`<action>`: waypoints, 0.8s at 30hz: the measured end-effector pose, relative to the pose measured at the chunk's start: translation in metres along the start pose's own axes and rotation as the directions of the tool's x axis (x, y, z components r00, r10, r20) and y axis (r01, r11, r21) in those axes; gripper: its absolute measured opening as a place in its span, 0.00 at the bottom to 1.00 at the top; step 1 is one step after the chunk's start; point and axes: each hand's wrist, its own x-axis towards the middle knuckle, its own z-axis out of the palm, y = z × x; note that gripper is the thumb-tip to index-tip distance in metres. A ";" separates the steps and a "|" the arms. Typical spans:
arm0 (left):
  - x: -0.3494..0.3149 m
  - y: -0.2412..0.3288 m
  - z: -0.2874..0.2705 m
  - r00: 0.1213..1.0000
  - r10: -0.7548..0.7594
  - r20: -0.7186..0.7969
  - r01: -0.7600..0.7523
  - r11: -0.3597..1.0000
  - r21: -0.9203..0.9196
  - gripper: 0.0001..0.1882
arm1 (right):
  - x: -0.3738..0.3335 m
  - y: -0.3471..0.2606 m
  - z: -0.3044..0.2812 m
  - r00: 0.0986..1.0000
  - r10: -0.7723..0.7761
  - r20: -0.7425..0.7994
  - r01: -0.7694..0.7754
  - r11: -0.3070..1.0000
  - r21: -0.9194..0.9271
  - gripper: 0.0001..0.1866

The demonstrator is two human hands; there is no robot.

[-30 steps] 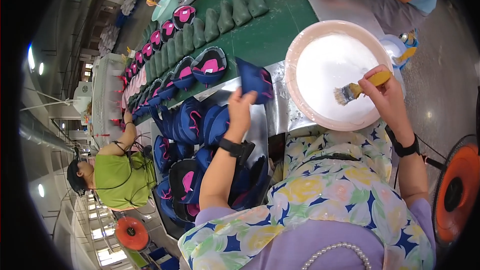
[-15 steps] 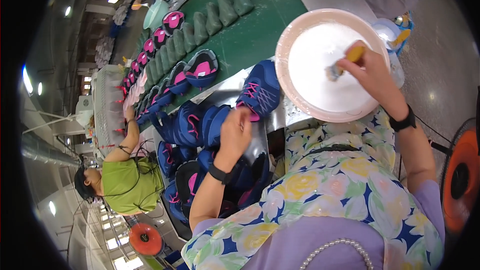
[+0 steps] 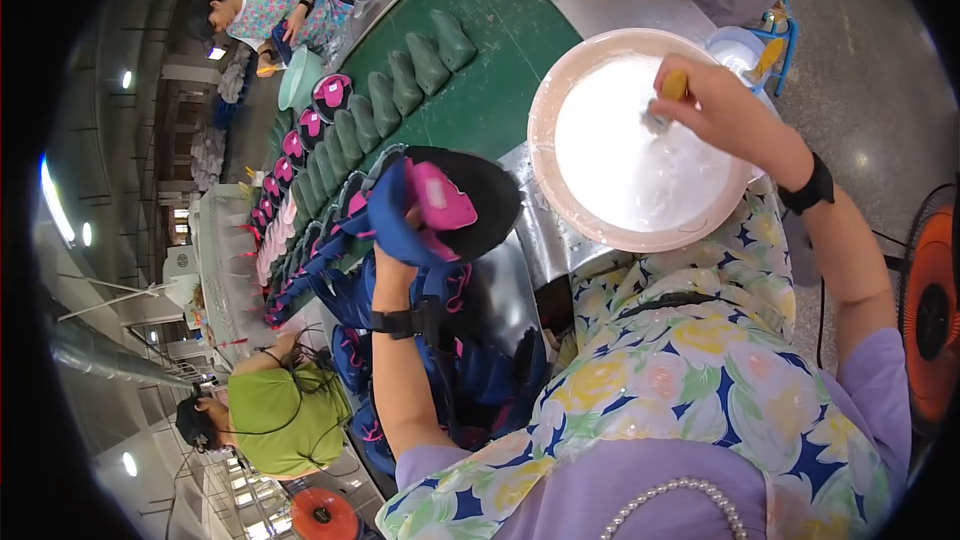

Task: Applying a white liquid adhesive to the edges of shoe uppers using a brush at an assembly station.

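My left hand (image 3: 394, 268) grips a blue, black and pink shoe upper (image 3: 488, 208), turned so its underside and pink lining face up. The upper hides most of the fingers. In my right hand (image 3: 722, 108) is a brush with a yellow handle (image 3: 675, 86); its bristle end is down at the white liquid (image 3: 605, 140). That liquid fills a wide pale-pink basin (image 3: 543, 175) just right of the upper. Below my left forearm, more blue shoe uppers (image 3: 490, 365) are piled in a metal tray (image 3: 503, 285).
Rows of grey-green shoe lasts (image 3: 403, 80) and pink-lined uppers (image 3: 331, 92) stand along a green work surface (image 3: 490, 50). Co-workers are at the left, far left and far right. A container with a yellow-handled tool (image 3: 768, 57) sits beyond the basin; an orange fan (image 3: 928, 305) stands at right.
My left hand has lifted a shoe upper from near the tray and turned its underside up. The brush has shifted slightly left and up within the basin.
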 end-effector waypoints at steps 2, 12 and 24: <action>0.016 0.032 0.011 0.953 -0.302 0.026 0.249 0.728 -0.639 0.28 | 0.012 -0.004 -0.006 0.999 -0.005 -0.050 0.008 0.998 0.065 0.10; 0.032 0.065 0.055 0.889 -0.146 0.434 0.450 0.454 -0.769 0.31 | 0.049 -0.053 -0.011 0.963 -0.253 -0.091 0.269 0.925 0.268 0.13; 0.041 0.078 0.117 0.899 -0.184 0.397 0.435 0.488 -0.757 0.30 | 0.019 -0.042 0.023 0.905 0.300 -0.301 -0.159 0.896 0.414 0.21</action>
